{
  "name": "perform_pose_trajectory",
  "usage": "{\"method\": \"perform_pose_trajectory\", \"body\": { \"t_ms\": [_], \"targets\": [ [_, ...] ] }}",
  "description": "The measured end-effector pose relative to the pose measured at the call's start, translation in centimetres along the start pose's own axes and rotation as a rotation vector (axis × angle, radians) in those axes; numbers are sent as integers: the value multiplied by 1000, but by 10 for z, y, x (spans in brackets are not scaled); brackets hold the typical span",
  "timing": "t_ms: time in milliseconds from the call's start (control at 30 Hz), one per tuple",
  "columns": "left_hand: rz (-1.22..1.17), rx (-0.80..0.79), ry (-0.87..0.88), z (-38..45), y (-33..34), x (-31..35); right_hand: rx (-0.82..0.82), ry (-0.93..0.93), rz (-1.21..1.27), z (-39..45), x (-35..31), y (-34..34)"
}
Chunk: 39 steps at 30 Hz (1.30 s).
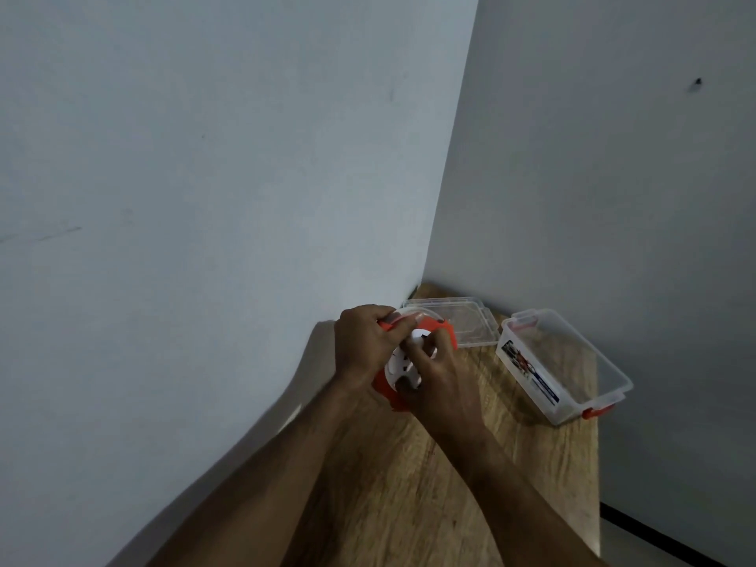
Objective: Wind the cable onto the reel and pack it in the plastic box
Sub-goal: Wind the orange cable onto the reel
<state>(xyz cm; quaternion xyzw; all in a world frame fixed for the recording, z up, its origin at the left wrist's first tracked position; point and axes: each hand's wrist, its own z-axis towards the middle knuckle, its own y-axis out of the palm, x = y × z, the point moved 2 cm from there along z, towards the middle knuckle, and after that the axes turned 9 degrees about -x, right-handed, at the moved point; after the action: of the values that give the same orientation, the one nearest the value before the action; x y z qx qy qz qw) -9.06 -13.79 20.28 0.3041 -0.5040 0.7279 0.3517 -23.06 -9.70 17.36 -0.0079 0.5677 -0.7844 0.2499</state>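
left hand (362, 343) grips the orange rim of the reel (405, 368), held above the wooden table (429, 505) | right hand (439, 374) curls its fingers on the reel's white hub | cable not discernible | plastic box (564, 368) open on table to the right, its lid (458, 321) lying beside it near the wall

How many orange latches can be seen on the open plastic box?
2: one latch on the plastic box's far end near the lid, one latch on its near end. Others may be hidden.
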Motion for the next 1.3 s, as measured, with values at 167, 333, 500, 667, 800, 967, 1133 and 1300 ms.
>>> {"method": "perform_pose_trajectory", "body": {
  "t_ms": [167,333,500,667,800,967,1133,1300],
  "targets": [
    [9,7,42,0,-1,0,40,81,115,1,1,3],
    [-20,37,28,0,-3,1,128,350,509,1,-8,4],
    [-19,82,27,-1,-1,5,308,643,733,7,-17,0],
    [63,114,76,-5,6,8,254,1052,1283,9,-14,14],
    [-5,104,3,-5,3,1,181,786,786,3,-12,-5],
    [-80,55,-110,0,-4,0,284,143,38,-6,-17,-33],
    [-92,37,-69,3,-5,4,18,-11,-105,0,-22,-24],
    [-71,2,-63,0,-8,-1,-180,-67,-110,-1,-11,-19]
  ]
}}
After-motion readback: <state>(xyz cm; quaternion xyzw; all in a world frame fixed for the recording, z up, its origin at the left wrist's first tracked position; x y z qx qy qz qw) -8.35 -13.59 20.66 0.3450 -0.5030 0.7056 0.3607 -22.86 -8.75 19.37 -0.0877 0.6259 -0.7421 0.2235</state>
